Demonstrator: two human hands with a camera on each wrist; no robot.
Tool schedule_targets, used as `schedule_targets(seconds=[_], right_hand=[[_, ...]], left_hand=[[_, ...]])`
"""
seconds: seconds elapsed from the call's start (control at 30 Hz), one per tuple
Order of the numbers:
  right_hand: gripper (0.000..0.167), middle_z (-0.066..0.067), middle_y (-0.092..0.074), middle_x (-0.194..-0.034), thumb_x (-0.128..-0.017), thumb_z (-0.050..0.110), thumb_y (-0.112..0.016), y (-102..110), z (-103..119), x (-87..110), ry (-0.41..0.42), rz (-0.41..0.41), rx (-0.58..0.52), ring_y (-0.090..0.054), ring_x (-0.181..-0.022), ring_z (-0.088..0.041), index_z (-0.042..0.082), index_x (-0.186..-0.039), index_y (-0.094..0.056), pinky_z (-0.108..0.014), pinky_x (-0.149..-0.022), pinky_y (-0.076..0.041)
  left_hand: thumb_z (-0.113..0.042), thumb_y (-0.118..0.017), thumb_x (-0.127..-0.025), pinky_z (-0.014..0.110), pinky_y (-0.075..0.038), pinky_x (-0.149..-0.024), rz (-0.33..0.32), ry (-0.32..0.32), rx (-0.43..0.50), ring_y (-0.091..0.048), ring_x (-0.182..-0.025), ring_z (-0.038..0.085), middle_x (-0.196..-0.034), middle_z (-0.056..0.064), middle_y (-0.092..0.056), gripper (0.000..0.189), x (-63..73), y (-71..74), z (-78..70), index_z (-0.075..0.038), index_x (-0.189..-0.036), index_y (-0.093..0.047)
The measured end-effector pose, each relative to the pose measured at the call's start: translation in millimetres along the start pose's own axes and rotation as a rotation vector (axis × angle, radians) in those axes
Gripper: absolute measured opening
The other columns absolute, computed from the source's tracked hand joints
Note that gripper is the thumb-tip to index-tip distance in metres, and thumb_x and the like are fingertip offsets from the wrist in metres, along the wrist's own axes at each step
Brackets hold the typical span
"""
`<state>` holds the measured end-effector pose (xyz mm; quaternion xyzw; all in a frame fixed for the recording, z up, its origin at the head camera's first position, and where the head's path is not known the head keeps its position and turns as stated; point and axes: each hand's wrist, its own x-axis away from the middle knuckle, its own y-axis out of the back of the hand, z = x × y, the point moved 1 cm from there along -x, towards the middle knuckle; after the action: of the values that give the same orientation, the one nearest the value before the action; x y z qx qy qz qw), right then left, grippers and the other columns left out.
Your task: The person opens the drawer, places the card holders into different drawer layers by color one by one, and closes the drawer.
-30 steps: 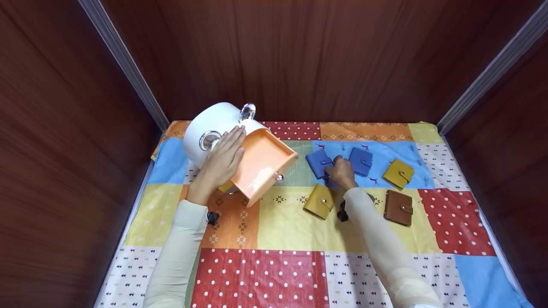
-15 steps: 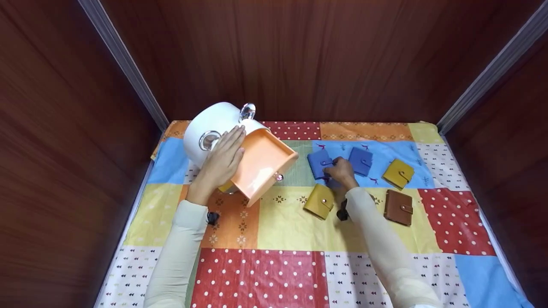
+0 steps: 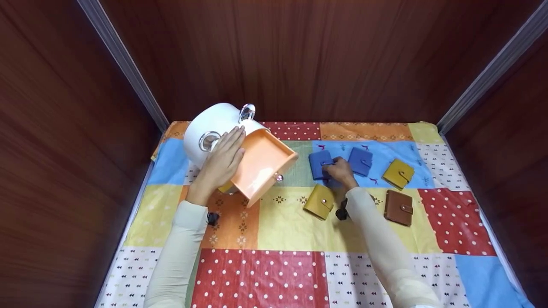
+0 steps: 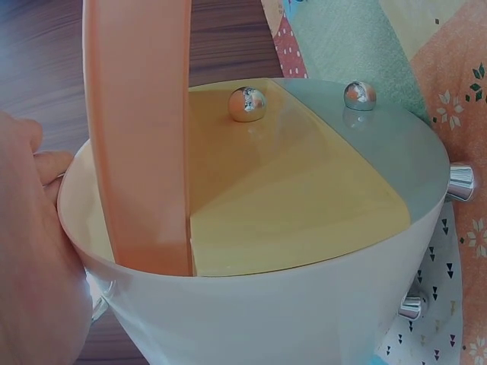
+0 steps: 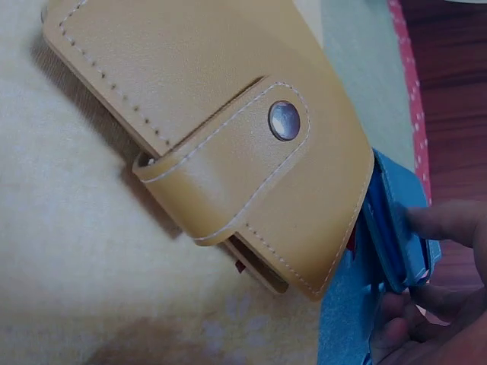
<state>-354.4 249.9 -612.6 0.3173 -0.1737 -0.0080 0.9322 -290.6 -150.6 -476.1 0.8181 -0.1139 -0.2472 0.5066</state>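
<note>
Pinching one blue wallet (image 3: 317, 164) by its edge, the person's right hand (image 3: 342, 172) has it at the cloth's (image 3: 387, 149) light-blue patch, between the pulled-out orange drawer (image 3: 270, 185) and a second blue wallet (image 3: 360, 161), while the left hand (image 3: 222, 158) rests, fingers extended, on the white container (image 3: 216, 117). It should prove light, bendable, slightly slick and hardly fragile, best taken by that edge. Its cover is smooth, rectangular and partly hidden by the fingers.

no lettering (or number) seems readable here.
</note>
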Motion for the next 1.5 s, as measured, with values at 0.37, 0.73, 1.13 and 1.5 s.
schedule_targets(seconds=[0.37, 0.73, 1.13, 1.5], right_hand=[[0.035, -0.010, -0.060, -0.104, -0.106, 0.033, -0.059, 0, -3, 2.0, -0.011, -0.096, -0.065, -0.056, -0.096, -0.023, 0.000, -0.115, -0.060, -0.035, -0.081, -0.050], [0.027, -0.003, -0.059, -0.100, -0.102, 0.028, -0.069, 2, 0, 1.2, -0.076, -0.127, -0.150, -0.054, -0.091, -0.018, 0.002, -0.111, -0.066, -0.028, -0.073, -0.046], [0.025, -0.008, -0.070, -0.108, -0.101, 0.021, -0.070, 5, 8, 5.5, -0.059, -0.127, -0.229, -0.064, -0.095, -0.021, 0.002, -0.115, -0.074, -0.030, -0.079, -0.053], [0.024, -0.003, -0.071, -0.102, -0.101, 0.022, -0.072, 5, 14, 4.9, -0.048, -0.153, -0.257, -0.061, -0.091, -0.015, 0.001, -0.112, -0.075, -0.025, -0.075, -0.050]], left_hand=[[-0.032, -0.032, -0.117, 0.045, -0.010, -0.139, -0.015, -0.008, 0.006, -0.018, -0.167, 0.028, -0.178, 0.008, -0.023, 0.057, 0.6, -1.5, -0.7, -0.006, -0.168, -0.028], [-0.033, -0.032, -0.118, 0.043, -0.009, -0.139, -0.011, -0.004, 0.015, -0.017, -0.167, 0.027, -0.178, 0.006, -0.022, 0.057, 0.7, -1.3, -0.4, -0.006, -0.167, -0.027], [-0.034, -0.032, -0.117, 0.044, -0.008, -0.139, 0.000, -0.001, 0.015, -0.017, -0.167, 0.027, -0.178, 0.006, -0.022, 0.057, -0.9, -0.9, 1.2, -0.007, -0.168, -0.027], [-0.031, -0.035, -0.117, 0.043, -0.010, -0.139, -0.026, -0.027, 0.006, -0.019, -0.167, 0.028, -0.177, 0.009, -0.025, 0.056, -0.6, -0.8, 1.3, -0.004, -0.167, -0.030]])
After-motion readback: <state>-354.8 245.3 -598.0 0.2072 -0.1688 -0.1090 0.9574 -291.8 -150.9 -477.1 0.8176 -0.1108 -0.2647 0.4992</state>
